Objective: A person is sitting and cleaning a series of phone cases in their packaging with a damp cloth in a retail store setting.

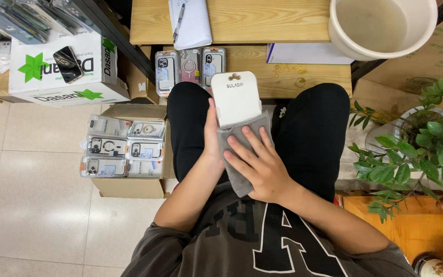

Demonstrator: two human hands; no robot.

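Landmark: the white pack (235, 97), a flat phone-case package with a hang-tab top, held over the person's lap.

Right hand (262, 166), nearest the camera, lies flat on a grey cloth (237, 154), fingers spread, pressing it onto the pack's lower face. Open palm, not pinching; reads as a wiping hold, since flat fingers spread pressure over the cloth.

Left hand (212, 138) sits at the pack's left edge, just below its middle. Its grip wraps the edge with the thumb on the front, fingers presumably behind and out of sight. It steadies the pack against the wiping push.

Pack orientation: long axis runs away from the body, near vertical in the view, tilted slightly left. Hang-tab end points away, toward the tabletop (283, 77); the near end is under the cloth. Front face is up, toward the camera.

Left of the pack, on the floor: an open carton (129, 187) of boxed phone cases. Just beyond the pack: three more cases (189, 65) stand against the tabletop edge. Further beyond: a notebook (193, 23) with a pen. Beyond and right: a white bucket (380, 25). Right of the pack: a green plant (426, 143).
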